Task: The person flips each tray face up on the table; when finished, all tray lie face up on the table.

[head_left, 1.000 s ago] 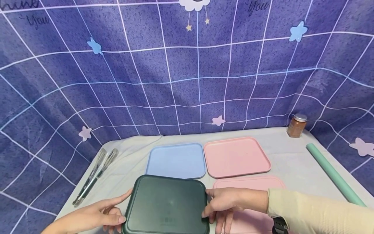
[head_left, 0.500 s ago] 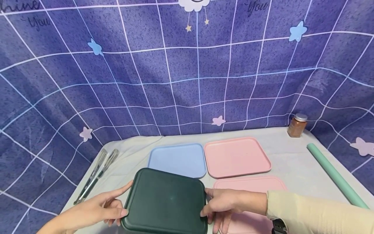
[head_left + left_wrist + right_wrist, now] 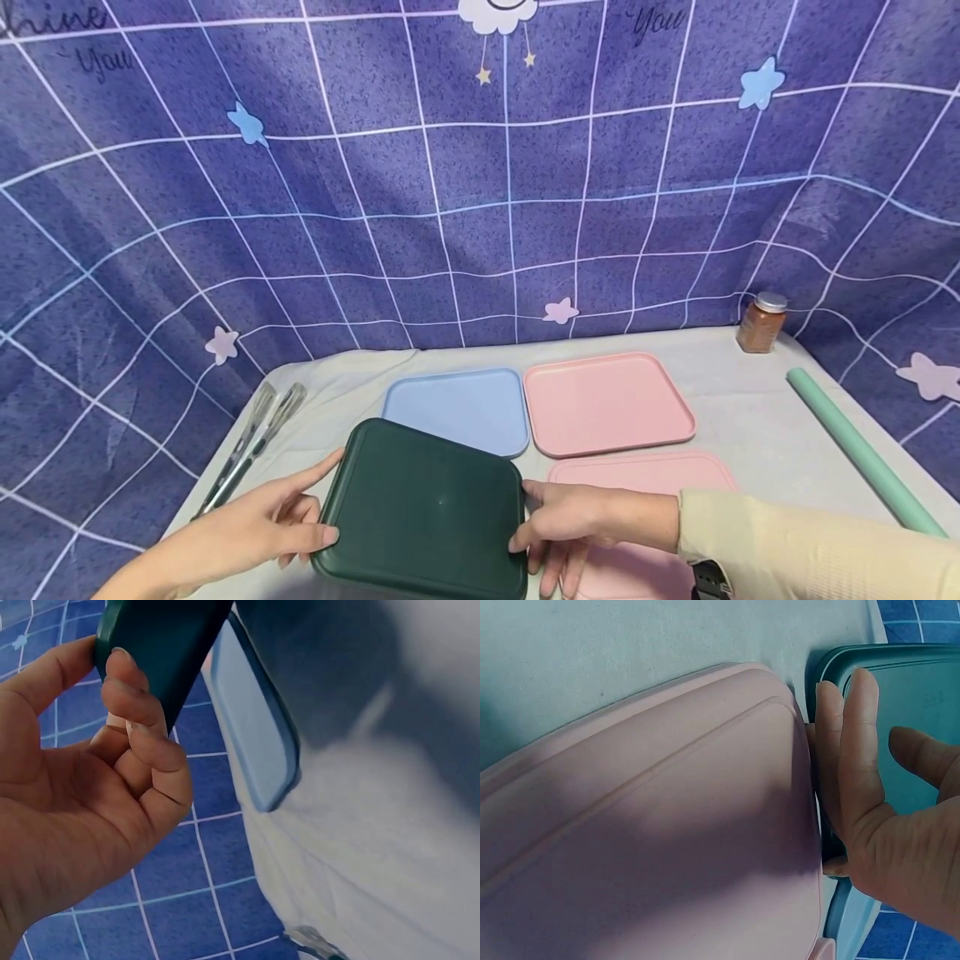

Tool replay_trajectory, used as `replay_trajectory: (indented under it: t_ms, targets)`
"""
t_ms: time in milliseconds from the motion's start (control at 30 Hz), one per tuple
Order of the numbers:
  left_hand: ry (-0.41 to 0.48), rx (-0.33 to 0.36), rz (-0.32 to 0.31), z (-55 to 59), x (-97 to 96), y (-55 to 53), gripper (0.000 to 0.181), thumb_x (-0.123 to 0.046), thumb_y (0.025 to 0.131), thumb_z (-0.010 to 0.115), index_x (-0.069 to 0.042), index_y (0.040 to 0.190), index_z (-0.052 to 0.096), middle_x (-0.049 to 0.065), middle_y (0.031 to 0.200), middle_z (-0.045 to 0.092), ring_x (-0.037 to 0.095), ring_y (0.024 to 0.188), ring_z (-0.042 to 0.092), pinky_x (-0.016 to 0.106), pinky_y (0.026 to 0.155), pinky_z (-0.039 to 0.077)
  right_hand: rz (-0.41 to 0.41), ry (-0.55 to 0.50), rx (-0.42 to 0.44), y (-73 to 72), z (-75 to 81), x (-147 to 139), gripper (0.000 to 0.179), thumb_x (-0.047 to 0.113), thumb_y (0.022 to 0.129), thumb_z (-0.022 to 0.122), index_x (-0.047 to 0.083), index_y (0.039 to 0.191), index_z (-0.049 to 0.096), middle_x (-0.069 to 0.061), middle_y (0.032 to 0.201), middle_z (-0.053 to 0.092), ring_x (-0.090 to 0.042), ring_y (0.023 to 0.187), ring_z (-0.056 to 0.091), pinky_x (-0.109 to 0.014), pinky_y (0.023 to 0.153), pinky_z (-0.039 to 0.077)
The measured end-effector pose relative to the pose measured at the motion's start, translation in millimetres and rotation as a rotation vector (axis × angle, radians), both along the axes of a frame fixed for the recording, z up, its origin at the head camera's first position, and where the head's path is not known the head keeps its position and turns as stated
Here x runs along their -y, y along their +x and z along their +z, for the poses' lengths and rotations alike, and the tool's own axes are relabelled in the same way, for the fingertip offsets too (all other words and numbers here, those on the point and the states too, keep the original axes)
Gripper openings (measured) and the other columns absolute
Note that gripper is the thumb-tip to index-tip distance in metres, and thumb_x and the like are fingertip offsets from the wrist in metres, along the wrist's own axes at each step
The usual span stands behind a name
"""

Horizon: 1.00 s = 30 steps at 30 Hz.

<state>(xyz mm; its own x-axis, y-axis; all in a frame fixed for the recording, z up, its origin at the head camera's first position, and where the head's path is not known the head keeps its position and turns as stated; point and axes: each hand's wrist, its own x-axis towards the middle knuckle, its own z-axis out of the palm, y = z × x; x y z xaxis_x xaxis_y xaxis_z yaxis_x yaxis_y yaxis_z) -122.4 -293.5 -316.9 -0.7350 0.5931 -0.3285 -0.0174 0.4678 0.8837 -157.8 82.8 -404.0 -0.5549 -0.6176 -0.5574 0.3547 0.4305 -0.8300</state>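
Observation:
A dark green tray (image 3: 427,508) is tilted above the near side of the table, its left side raised, between the two hands. My left hand (image 3: 243,525) grips its left edge, thumb on the upper face; in the left wrist view the other fingers curl beside and behind the tray, which is off the cloth. At the right edge, my right hand (image 3: 573,521) holds with the thumb over the top and the fingers along the side. Partly under the right forearm lies a pink tray (image 3: 637,575). The right wrist view shows this pink tray (image 3: 667,825) close beside the fingers.
A light blue tray (image 3: 457,408) and another pink tray (image 3: 611,404) lie side by side farther back. Metal tongs (image 3: 251,450) rest at the left. At the right are a spice jar (image 3: 761,325) and a mint-green roll (image 3: 862,450). A patterned purple cloth (image 3: 480,208) hangs behind.
The left hand has raised the green tray's left side, so it now tilts more and covers more of the blue tray's front edge. The right hand has shifted slightly left.

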Motion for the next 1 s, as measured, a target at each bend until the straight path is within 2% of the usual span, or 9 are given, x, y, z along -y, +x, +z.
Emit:
replay_trajectory:
  t_ms: [333, 533, 700, 833, 1000]
  targets:
    - [0.017, -0.003, 0.025, 7.4, -8.9, 2.5, 0.089, -0.015, 0.101, 0.058, -0.010, 0.161, -0.007, -0.006, 0.076, 0.045, 0.003, 0.064, 0.049, 0.027, 0.062, 0.050, 0.020, 0.033, 0.013, -1.5, -0.1, 2, 0.100, 0.021, 0.090, 0.070, -0.001, 0.159, 0.001, -0.015, 0.084, 0.071, -0.013, 0.048, 0.065, -0.027, 0.043, 0.053]
    - [0.030, -0.012, 0.047, 7.3, -11.2, 4.5, 0.088, -0.014, 0.101, 0.058, -0.011, 0.162, -0.006, -0.006, 0.075, 0.044, 0.004, 0.061, 0.044, 0.025, 0.058, 0.046, 0.025, 0.040, 0.010, -1.9, -0.4, 2, 0.100, 0.021, 0.090, 0.070, -0.001, 0.159, 0.001, -0.016, 0.089, 0.071, -0.013, 0.049, 0.065, -0.027, 0.043, 0.053]
    - [0.029, -0.024, 0.060, 6.5, -12.2, 6.3, 0.089, -0.015, 0.100, 0.059, -0.007, 0.161, -0.006, -0.006, 0.075, 0.045, 0.004, 0.061, 0.044, 0.026, 0.058, 0.046, -0.007, 0.060, -0.024, -2.6, 3.4, 0, 0.101, 0.020, 0.089, 0.070, 0.000, 0.159, 0.001, -0.019, 0.088, 0.072, -0.016, 0.046, 0.064, -0.036, 0.045, 0.056]
    - [-0.001, -0.059, 0.072, 9.7, -15.7, 8.9, 0.090, -0.017, 0.100, 0.060, -0.005, 0.161, -0.004, -0.007, 0.073, 0.045, 0.002, 0.060, 0.044, 0.026, 0.057, 0.045, -0.042, 0.077, -0.093, -9.6, 21.1, -1, 0.099, 0.022, 0.088, 0.072, 0.007, 0.161, 0.006, -0.018, 0.093, 0.070, -0.018, 0.050, 0.066, -0.040, 0.047, 0.057]
    - [-0.044, -0.090, 0.098, 15.9, -22.4, 11.8, 0.089, -0.021, 0.099, 0.062, -0.008, 0.162, 0.000, -0.007, 0.072, 0.042, 0.002, 0.059, 0.041, 0.025, 0.056, 0.043, -0.051, 0.070, -0.198, -25.2, 60.1, 14, 0.092, 0.028, 0.091, 0.072, 0.017, 0.162, 0.014, -0.018, 0.100, 0.065, -0.024, 0.062, 0.071, -0.036, 0.046, 0.056]
